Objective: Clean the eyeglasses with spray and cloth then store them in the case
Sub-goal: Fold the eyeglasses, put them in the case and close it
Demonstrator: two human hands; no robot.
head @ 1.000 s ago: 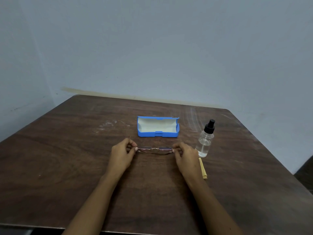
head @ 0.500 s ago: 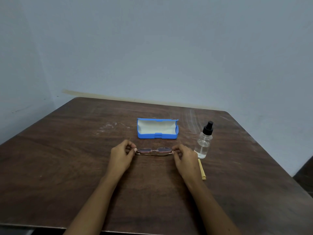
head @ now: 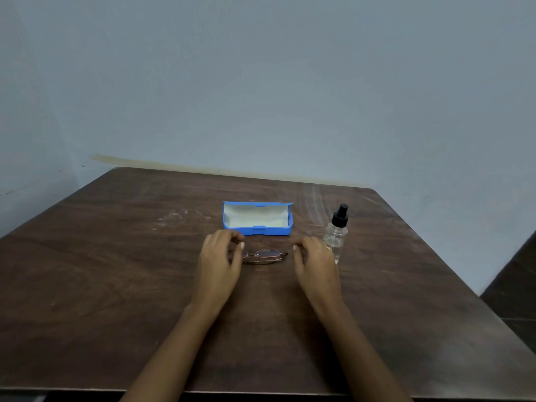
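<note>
The eyeglasses [head: 264, 256] lie folded flat on the table [head: 116, 271], between the two hands. The fingers [head: 232, 235] of the left hand [head: 219, 265] are softly bent, with the thumb a little apart from them, and nothing is pinched between them. This hand covers the left end of the glasses, so I cannot tell if it touches them. The fingers [head: 301, 247] of the right hand [head: 316, 265] are softly bent too and hold nothing. They are just beside the right end of the glasses, with a small gap. Both arms reach in from the near edge of the table. Just behind the glasses sits the blue case [head: 272, 231]. It is open, and its inside is pale. To the right of the case stands the spray bottle [head: 336, 236], upright, clear, with a black top. The right hand hides part of the bottle's bottom. The table is dark brown wood with some pale marks. Behind it is a plain blue-grey wall [head: 261, 82].
</note>
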